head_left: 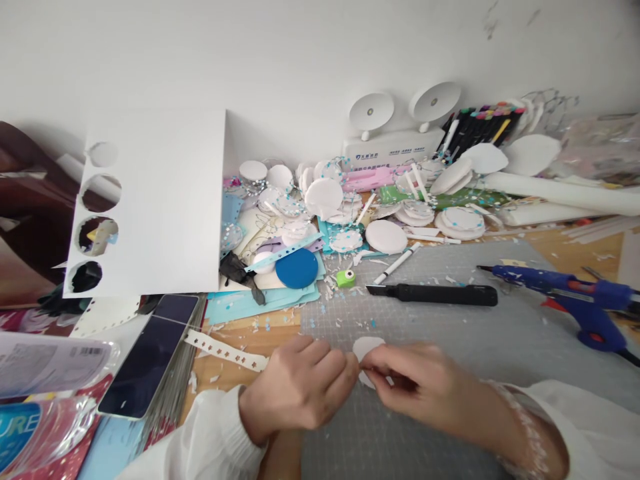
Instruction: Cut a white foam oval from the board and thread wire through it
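My left hand and my right hand meet low over the grey cutting mat. Both are closed in a pinch on a small white paper disc, which sticks up between the fingertips. Part of the disc is hidden behind my fingers. White sleeves cover both wrists.
A black utility knife lies on the mat beyond my hands, a blue glue gun to the right. A phone rests at left near a punched paper strip. A white board with round cut-outs, piled white discs and markers crowd the back.
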Action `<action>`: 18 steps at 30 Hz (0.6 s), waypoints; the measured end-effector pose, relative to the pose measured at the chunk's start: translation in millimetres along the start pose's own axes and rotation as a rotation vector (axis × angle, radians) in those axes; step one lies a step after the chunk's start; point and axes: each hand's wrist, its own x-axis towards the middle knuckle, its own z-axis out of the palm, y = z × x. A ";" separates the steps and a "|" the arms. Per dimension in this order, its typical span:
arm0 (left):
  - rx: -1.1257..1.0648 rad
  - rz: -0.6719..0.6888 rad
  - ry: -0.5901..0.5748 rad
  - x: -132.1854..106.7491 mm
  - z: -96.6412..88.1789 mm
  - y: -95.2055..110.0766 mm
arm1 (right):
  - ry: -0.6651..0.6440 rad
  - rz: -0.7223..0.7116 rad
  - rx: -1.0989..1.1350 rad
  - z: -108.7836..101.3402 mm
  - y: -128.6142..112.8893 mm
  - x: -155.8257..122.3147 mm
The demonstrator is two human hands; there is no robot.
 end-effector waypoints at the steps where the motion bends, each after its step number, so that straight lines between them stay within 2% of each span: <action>1: 0.012 0.018 0.014 0.5 -0.8 -0.6 | -0.019 0.044 0.044 -0.9 -0.2 -0.2; 5: 0.058 0.097 0.053 0.4 -3.4 -2.5 | -0.220 0.281 0.376 -10.4 -4.8 2.7; 8: 0.089 0.140 0.078 -2.0 -3.1 -2.2 | -0.356 0.362 0.599 -17.2 -6.1 6.3; 13: 0.106 0.160 0.126 -5.9 -1.7 -0.5 | -0.465 0.427 0.945 -17.9 -1.4 9.5; 18: 0.126 0.188 0.133 -5.9 -3.0 -1.1 | -0.536 0.556 1.149 -16.3 -0.4 11.0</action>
